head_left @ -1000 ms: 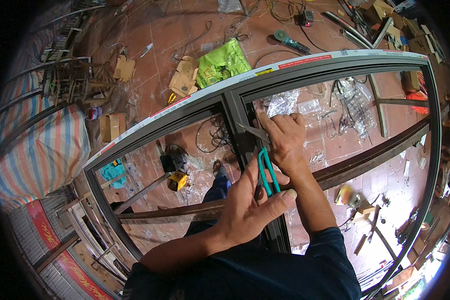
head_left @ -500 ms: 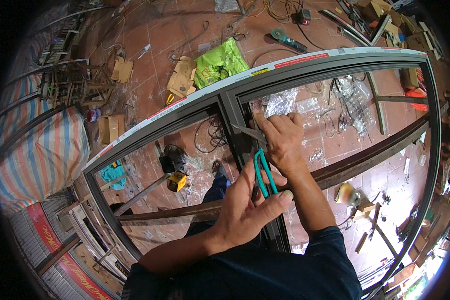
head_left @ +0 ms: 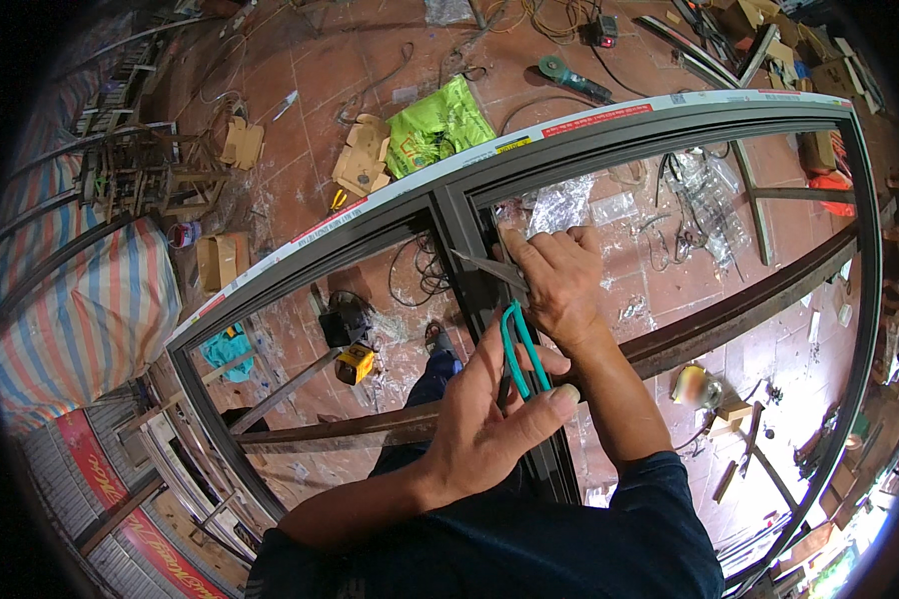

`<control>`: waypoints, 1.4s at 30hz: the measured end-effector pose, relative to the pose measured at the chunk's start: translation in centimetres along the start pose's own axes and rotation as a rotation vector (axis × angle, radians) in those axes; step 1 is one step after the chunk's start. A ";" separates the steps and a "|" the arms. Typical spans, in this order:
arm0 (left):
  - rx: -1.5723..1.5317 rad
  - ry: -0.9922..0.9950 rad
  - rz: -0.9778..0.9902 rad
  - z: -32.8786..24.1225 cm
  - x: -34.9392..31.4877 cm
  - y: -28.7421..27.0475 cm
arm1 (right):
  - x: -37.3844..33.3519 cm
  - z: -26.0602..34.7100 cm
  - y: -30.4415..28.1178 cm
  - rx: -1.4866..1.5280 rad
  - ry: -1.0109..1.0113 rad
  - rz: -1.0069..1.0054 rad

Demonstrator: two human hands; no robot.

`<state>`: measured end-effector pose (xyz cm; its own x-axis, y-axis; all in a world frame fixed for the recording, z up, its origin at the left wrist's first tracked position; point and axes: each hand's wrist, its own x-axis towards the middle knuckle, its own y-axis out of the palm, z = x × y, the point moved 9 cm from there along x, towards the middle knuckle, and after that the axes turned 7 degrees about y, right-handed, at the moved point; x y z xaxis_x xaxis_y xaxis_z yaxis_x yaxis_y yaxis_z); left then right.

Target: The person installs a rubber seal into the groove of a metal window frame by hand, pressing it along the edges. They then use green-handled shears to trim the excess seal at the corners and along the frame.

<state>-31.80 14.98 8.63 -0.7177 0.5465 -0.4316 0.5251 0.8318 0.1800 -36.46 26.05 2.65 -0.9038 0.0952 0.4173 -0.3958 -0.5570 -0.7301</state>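
Observation:
A large dark grey aluminium window frame point(head_left: 609, 125) lies flat in front of me, with a central upright bar point(head_left: 469, 245). My left hand point(head_left: 489, 414) grips green-handled shears point(head_left: 517, 349), whose blades point(head_left: 484, 266) point up along that bar. My right hand point(head_left: 559, 285) rests on the bar just right of the blades, fingers pressed together on the frame's edge, holding nothing that I can make out. A dark rubber strip seems to run along the bar under my hands.
The tiled floor below holds a green bag point(head_left: 440, 125), cardboard pieces point(head_left: 365, 165), an angle grinder point(head_left: 569, 80), cables, a yellow tool point(head_left: 355, 364) and clear plastic wrap point(head_left: 559, 205). A striped tarp point(head_left: 80, 309) covers something at left. A steel beam point(head_left: 749, 299) crosses under the frame.
Both hands stay on the central bar; the shears and my right hand have shifted only slightly.

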 end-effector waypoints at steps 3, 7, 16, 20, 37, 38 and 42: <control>-0.027 -0.036 0.005 0.2 0.0 0.0 | 0.1 0.2 -0.2 0.001 -0.012 0.009; -0.008 -0.035 0.050 0.1 -0.4 -0.2 | 0.1 0.3 -0.3 0.003 -0.012 -0.003; -0.063 -0.034 -0.014 -0.4 -0.1 -0.9 | 0.0 0.4 0.1 -0.041 0.016 0.023; -0.106 -0.070 -0.003 0.3 -0.3 -1.0 | -0.3 0.5 0.3 -0.039 0.018 0.021; -0.042 -0.020 0.011 0.8 -0.9 -0.6 | 0.1 0.7 -0.7 -0.014 0.002 -0.078; -0.039 -0.019 0.011 0.7 -0.8 -0.8 | 0.2 0.7 -0.7 -0.011 0.002 -0.078; -0.007 -0.011 0.016 0.4 -0.4 -1.1 | 0.4 0.7 -0.5 -0.016 0.008 -0.048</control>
<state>-31.90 13.82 8.25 -0.7040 0.5588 -0.4383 0.5332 0.8235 0.1936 -36.50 25.77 3.51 -0.8850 0.1285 0.4475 -0.4412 -0.5386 -0.7178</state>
